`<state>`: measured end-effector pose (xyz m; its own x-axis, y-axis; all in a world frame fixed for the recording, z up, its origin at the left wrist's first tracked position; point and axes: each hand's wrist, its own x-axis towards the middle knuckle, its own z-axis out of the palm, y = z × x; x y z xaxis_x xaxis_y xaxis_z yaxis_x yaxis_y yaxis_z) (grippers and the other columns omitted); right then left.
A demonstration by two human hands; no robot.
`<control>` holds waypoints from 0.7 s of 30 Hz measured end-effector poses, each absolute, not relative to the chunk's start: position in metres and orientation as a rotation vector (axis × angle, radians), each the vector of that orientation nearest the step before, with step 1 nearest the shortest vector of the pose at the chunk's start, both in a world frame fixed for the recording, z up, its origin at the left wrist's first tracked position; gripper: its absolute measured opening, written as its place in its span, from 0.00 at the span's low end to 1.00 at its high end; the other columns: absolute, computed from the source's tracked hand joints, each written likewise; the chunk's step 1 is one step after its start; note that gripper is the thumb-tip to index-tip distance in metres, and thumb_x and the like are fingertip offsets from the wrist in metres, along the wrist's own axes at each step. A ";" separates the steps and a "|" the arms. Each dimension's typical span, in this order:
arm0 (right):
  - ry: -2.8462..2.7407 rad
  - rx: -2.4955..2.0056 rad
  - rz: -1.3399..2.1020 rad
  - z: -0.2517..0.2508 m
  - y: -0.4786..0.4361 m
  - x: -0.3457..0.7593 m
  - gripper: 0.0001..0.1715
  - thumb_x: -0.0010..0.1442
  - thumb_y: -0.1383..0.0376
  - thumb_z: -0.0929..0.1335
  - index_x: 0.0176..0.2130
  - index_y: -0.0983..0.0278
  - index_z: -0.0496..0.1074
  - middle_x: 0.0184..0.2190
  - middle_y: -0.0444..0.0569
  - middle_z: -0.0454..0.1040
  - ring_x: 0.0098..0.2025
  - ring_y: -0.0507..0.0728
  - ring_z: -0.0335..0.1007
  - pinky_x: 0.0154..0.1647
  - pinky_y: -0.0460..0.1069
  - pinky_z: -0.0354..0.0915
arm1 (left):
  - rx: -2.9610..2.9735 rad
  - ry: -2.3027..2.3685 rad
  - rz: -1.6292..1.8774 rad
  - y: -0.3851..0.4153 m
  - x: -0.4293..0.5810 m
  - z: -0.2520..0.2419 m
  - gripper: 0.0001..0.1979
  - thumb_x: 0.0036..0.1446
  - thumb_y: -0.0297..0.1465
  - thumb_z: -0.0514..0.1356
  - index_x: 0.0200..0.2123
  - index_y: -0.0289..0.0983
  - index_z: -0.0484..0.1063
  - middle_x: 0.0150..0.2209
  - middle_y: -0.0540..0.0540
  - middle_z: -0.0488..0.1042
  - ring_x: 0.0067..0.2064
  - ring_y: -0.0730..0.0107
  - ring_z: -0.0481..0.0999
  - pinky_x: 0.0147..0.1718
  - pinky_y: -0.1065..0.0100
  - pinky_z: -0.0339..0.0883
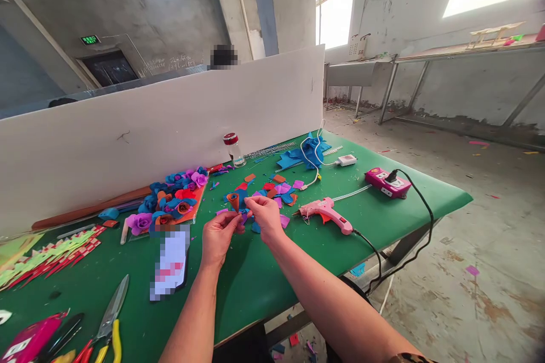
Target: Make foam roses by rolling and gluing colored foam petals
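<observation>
My left hand (219, 235) pinches the lower end of a small rolled orange paper flower (232, 200), held upright above the table. Close beside it, my right hand (267, 216) is closed, its thumb and forefinger pinched at the edge of a blue paper petal (240, 197) that touches or lies just behind the roll. Loose purple petals (284, 221), along with red, orange and blue ones, are scattered behind and beside my hands. A pink hot glue gun (327, 212) lies to the right, its nozzle pointing toward my right hand.
Finished paper flowers (172, 198) are heaped at left, behind a phone (171, 264). Scissors (111, 317) lie front left. A glass jar (235, 150) stands by the white partition (179, 125). A cord runs from the pink power strip (387, 183) over the table's right edge.
</observation>
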<state>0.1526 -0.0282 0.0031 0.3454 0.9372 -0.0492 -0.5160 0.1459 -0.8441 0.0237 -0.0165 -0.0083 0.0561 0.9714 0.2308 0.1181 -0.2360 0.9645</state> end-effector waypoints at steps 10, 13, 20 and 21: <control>-0.596 -0.902 1.164 0.002 -0.028 0.152 0.13 0.44 0.57 0.72 0.22 0.64 0.73 0.13 0.39 0.65 0.18 0.49 0.60 0.21 0.45 0.52 | 1.528 1.154 1.274 -0.015 0.024 -0.009 0.18 0.41 0.44 0.71 0.29 0.35 0.78 0.24 0.47 0.78 0.23 0.68 0.76 0.25 0.65 0.76; -0.596 -0.897 1.173 0.003 -0.028 0.153 0.13 0.44 0.57 0.72 0.22 0.64 0.72 0.13 0.39 0.65 0.18 0.50 0.61 0.21 0.45 0.52 | 1.521 1.157 1.272 -0.016 0.025 -0.009 0.19 0.40 0.44 0.71 0.29 0.35 0.78 0.24 0.47 0.78 0.23 0.68 0.76 0.25 0.66 0.76; -0.586 -0.908 1.169 0.002 -0.028 0.152 0.13 0.44 0.57 0.72 0.21 0.64 0.72 0.14 0.39 0.66 0.17 0.49 0.60 0.21 0.45 0.53 | 1.496 1.144 1.279 -0.015 0.024 -0.011 0.17 0.41 0.41 0.72 0.29 0.35 0.78 0.24 0.48 0.78 0.23 0.68 0.76 0.25 0.66 0.75; -0.584 -0.907 1.171 0.002 -0.028 0.152 0.13 0.44 0.57 0.73 0.21 0.64 0.72 0.14 0.39 0.66 0.18 0.49 0.60 0.21 0.45 0.53 | 1.496 1.143 1.278 -0.015 0.024 -0.011 0.16 0.41 0.41 0.72 0.29 0.35 0.78 0.23 0.48 0.78 0.23 0.68 0.76 0.25 0.67 0.75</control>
<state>0.1523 -0.0276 0.0016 0.3100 0.9487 -0.0615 -0.5220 0.1158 -0.8451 0.0240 -0.0151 -0.0108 0.0643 0.9721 0.2258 0.1163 -0.2320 0.9657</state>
